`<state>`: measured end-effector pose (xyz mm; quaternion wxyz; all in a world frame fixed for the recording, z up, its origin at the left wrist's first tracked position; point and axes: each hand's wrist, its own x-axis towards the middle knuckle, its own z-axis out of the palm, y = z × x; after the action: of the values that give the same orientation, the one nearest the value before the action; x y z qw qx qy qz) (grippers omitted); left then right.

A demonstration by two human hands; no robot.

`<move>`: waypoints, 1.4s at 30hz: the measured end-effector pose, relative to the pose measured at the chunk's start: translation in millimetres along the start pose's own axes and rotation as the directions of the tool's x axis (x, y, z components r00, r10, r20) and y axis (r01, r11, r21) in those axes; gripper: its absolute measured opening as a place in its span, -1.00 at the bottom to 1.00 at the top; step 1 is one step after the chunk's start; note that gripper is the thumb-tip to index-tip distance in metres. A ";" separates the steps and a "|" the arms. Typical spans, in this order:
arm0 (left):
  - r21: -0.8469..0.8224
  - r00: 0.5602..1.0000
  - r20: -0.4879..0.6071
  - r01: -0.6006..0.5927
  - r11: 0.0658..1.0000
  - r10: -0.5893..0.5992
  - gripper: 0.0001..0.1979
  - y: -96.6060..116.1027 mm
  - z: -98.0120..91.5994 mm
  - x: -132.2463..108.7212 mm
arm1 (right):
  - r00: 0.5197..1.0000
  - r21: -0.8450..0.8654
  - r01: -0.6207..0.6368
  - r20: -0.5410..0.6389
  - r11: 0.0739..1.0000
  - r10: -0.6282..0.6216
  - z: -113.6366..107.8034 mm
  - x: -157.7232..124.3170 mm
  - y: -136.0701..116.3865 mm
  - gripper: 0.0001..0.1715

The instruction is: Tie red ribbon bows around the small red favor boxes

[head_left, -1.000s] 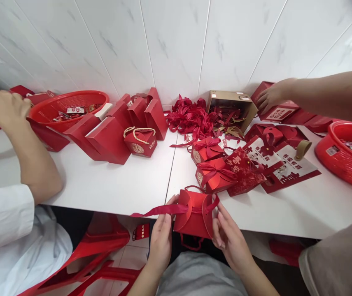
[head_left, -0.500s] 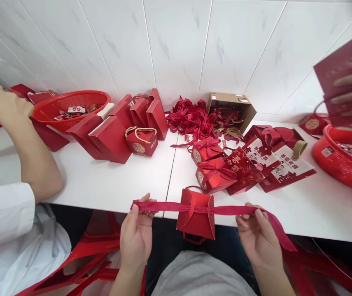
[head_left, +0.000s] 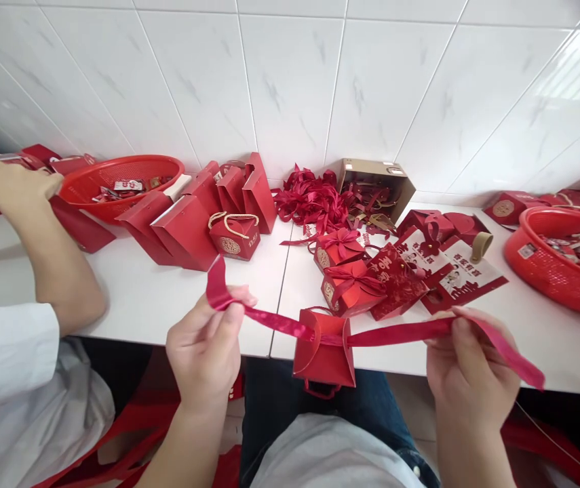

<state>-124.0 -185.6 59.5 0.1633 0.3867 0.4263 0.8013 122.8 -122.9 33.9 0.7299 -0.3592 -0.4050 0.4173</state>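
Observation:
A small red gift box [head_left: 326, 362] rests at the table's front edge, its curved flaps folded over on top. Dark red ribbon [head_left: 396, 333] runs through the slots in the flaps and stretches out to both sides. My left hand [head_left: 211, 339] pinches one end between thumb and fingers, the tip standing up above the hand. On the other side, my right hand [head_left: 473, 366] is closed on the ribbon too, and a loose tail hangs past it to the right. Just behind sits a box tied with a bow [head_left: 353, 285].
Printed red gift bags [head_left: 467, 271] lie right of the bow-tied boxes. A ribbon heap [head_left: 313, 196] is beside an open carton [head_left: 401, 190] by the wall. Red baskets stand left [head_left: 121, 179] and right [head_left: 559, 264]. Upright red bags [head_left: 188, 230] stand near a co-worker's arm [head_left: 50, 257].
My hands have moved farther apart, drawing the ribbon outward; the left end now points up. At the right, another person's hand and the red bag it held have dropped away from the upper corner.

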 end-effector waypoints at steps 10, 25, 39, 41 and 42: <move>-0.008 0.920 0.382 -0.094 0.996 0.090 -0.85 16.3 60.0 25.0 | 0.901 -0.167 0.174 0.426 0.970 -0.088 63.3 22.0 -32.6 -0.67; -0.045 0.908 0.418 -0.015 0.999 0.033 -0.84 30.7 75.6 17.9 | 0.880 -0.108 0.173 0.463 0.979 -0.105 74.6 16.4 -34.5 -0.84; 0.163 0.711 0.646 0.230 0.960 -0.279 -0.34 28.8 69.6 23.6 | 0.623 0.000 0.173 0.774 0.985 -0.109 64.7 25.9 -27.7 -0.78; 0.162 0.620 0.707 0.326 0.931 -0.340 -0.41 25.6 62.9 26.0 | 0.570 0.045 0.237 0.802 0.970 -0.177 62.1 31.5 -22.6 -0.76; 0.144 0.586 0.723 0.391 0.909 -0.366 -0.45 23.7 59.7 27.5 | 0.525 0.067 0.301 0.821 0.951 -0.224 60.4 34.6 -20.3 -0.75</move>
<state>-94.9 -149.9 112.1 0.4932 0.5736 0.3837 0.5296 86.6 -88.5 86.5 0.4969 -0.0892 -0.7629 0.4039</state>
